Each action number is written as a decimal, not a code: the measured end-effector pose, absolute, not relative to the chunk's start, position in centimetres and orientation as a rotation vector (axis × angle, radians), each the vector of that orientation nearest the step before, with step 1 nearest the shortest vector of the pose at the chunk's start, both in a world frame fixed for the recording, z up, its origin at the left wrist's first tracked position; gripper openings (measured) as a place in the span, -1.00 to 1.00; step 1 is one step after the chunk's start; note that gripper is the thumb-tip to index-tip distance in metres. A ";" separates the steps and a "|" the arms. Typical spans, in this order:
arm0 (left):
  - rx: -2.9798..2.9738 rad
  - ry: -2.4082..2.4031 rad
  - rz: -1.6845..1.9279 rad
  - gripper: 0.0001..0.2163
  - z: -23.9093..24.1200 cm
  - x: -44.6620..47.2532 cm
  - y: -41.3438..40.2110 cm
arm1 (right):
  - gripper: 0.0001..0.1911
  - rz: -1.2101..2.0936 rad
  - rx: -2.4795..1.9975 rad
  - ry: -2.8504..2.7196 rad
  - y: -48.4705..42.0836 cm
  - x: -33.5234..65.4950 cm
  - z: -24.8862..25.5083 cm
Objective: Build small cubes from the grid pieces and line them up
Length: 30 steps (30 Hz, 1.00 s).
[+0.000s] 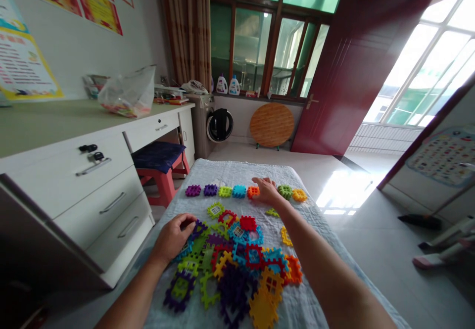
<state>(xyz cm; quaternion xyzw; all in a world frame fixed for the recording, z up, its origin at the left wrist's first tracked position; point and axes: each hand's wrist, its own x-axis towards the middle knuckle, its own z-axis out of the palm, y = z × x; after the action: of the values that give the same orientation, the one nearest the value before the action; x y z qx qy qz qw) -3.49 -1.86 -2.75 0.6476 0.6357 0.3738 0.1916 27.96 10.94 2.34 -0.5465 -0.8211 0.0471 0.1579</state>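
A heap of several colourful interlocking plastic tiles lies on a table under a pale blue cloth. Farther away, a row of tiles runs across the cloth: purple, purple, lime, blue, orange, green, orange. My right hand reaches out to that row, palm down between the orange tile and the green tile; what lies under its fingers is hidden. My left hand rests on the left edge of the heap, fingers curled on a purple tile.
A white desk with drawers stands at the left, a red stool with a blue cushion under it. A plastic bag sits on the desk. Beyond are a washing machine, a round wooden tabletop and a dark red door.
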 end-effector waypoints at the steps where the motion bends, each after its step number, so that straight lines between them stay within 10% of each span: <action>1: 1.817 1.783 1.044 -0.76 -2.7 -3.5 -1.8 | -0.34 0.131 -1.537 -2.329 10.2 28.0 2.6; 14: 1.797 1.765 1.074 -0.77 -2.2 -2.9 -2.2 | -0.83 0.453 -1.257 -2.473 1.8 27.1 1.7; 30: 1.783 1.767 1.083 -0.76 -1.7 -2.7 -2.3 | -0.66 0.076 -1.692 -2.236 1.6 28.3 1.8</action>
<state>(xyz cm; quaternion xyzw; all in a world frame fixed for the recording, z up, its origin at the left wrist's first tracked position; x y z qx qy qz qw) -2.73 -2.30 -1.74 0.6387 0.6330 0.3880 0.2021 28.28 1.57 1.82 -0.5948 -0.7858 0.0268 0.1676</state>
